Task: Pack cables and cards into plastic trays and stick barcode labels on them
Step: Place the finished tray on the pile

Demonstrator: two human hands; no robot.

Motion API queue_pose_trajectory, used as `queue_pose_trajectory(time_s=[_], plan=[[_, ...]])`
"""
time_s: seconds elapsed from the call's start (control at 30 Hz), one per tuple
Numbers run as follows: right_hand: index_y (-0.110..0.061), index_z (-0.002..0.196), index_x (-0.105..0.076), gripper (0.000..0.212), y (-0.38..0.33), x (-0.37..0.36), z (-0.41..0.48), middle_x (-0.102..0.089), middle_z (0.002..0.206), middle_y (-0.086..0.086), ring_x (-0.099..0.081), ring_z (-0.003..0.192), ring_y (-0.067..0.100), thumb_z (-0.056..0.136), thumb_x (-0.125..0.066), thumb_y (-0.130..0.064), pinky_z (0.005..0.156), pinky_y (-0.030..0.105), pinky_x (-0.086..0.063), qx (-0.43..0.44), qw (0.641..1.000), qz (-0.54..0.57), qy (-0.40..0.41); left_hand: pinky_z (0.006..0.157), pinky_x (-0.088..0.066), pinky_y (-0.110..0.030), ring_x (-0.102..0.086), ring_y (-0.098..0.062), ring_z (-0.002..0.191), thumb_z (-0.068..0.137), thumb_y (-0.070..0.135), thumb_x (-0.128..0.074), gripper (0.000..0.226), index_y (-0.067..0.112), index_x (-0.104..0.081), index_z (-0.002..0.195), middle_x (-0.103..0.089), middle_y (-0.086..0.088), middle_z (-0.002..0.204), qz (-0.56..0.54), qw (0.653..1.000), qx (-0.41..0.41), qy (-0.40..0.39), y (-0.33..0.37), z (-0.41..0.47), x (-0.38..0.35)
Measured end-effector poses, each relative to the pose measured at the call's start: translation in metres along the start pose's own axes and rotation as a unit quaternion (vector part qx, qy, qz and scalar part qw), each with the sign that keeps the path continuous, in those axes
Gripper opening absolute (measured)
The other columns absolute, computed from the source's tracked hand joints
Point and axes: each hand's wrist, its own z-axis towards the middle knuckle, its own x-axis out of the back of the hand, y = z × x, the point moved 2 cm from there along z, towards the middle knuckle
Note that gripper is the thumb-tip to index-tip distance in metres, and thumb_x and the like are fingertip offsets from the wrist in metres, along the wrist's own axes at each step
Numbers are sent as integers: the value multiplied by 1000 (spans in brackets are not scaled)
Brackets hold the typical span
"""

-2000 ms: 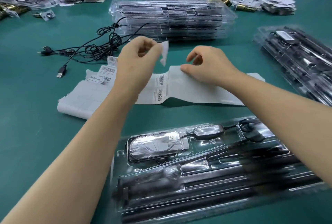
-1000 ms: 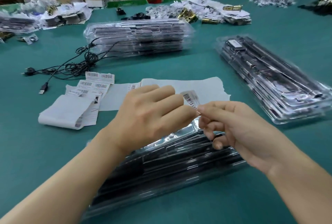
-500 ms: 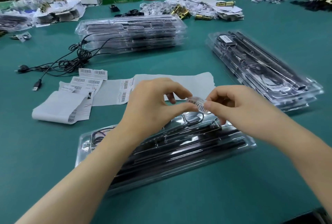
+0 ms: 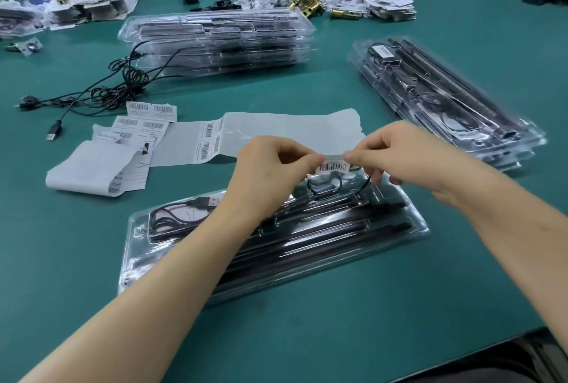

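Above the packed tray [image 4: 307, 247], the left hand [image 4: 270, 173] and right hand [image 4: 408, 161] pinch opposite ends of one barcode label [image 4: 333, 165].

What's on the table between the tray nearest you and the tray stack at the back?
Head view: the white label backing sheet, with barcode labels at its left end, lies between the near tray and the back stack; beyond it, bare table.
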Motion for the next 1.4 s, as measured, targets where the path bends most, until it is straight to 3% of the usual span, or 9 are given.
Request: queue_pose_trajectory(time_s=[0.1, 0.2, 0.3, 0.43, 0.53, 0.67, 0.87, 1.1, 1.4], plan=[[-24, 69, -78, 29, 0, 0, 8, -62, 55, -5, -54, 52, 6, 87, -77, -46, 59, 27, -38, 3, 1000, -7, 9, 55, -43, -12, -61, -2, 59, 89, 32, -78, 13, 22, -81, 81, -76, 6, 71, -12, 1000, 19, 6, -1, 1, 0], [-27, 72, -78, 29, 1, 0, 10, -62, 60, -1, -54, 60, 13, 87, -75, -52, 63, 31, -41, 34, 999, -37, 9, 48, -41, -14, -53, -1, 48, 88, 30, -80, 11, 21, -82, 82, -72, 6, 65, -17, 1000, 21, 11, -1, 1, 2], [-28, 73, -78, 28, -1, 4, 9, -61, 55, -7, -53, 53, 5, 88, -73, -50, 61, 30, -42, 64, 996, -68, 10, 44, -39, -12, -51, 2, 45, 87, 31, -81, 10, 22, -82, 83, -70, 10, 62, -14, 1000, 22, 9, -1, 0, 4], [-26, 76, -75, 26, -5, 6, 7, -62, 56, -14, -51, 52, -2, 92, -70, -44, 50, 13, -36, 99, 984, -147, 6, 46, -41, -14, -58, 1, 51, 86, 30, -84, 8, 22, -80, 87, -73, 9, 66, 2, 1000, 28, 7, 1, 0, 2], [-28, 75, -73, 22, -8, 4, 5, -64, 64, -12, -53, 57, -7, 93, -71, -41, 52, 8, -37, 116, 974, -194, 5, 48, -47, -19, -66, -9, 57, 84, 28, -85, 11, 24, -77, 90, -75, 6, 68, 21, 999, 36, 3, 1, -2, -1], [-31, 71, -66, 25, -6, 0, 4, -60, 63, -13, -53, 57, -5, 93, -70, -41, 51, 13, -35, 117, 968, -224, -2, 57, -53, -27, -71, -15, 68, 84, 27, -83, 11, 24, -77, 75, -75, 7, 67, 76, 997, 17, 6, 3, -5, -5], [-28, 72, -67, 27, -3, -5, 6, -60, 65, -11, -53, 62, 3, 89, -72, -49, 57, 29, -37, 106, 967, -230, 8, 62, -50, -23, -68, -8, 65, 83, 26, -81, 10, 22, -75, 77, -74, 5, 68, 106, 994, 5, 24, 5, -9, -14], [-30, 71, -64, 29, 4, -8, 12, -60, 66, -12, -56, 65, 7, 88, -71, -52, 58, 30, -38, 100, 960, -261, 29, 69, -51, -26, -65, -7, 68, 83, 27, -81, 9, 25, -73, 80, -69, 7, 69, 149, 988, 2, 38, 9, -7, -20], [-32, 70, -59, 32, 7, -15, 11, -56, 67, -15, -51, 69, -1, 91, -67, -54, 52, 26, -27, 97, 949, -294, 53, 73, -47, -29, -63, -9, 80, 85, 25, -78, 11, 25, -68, 90, -68, 11, 70, 195, 980, -3, 31, 9, -3, -20]])
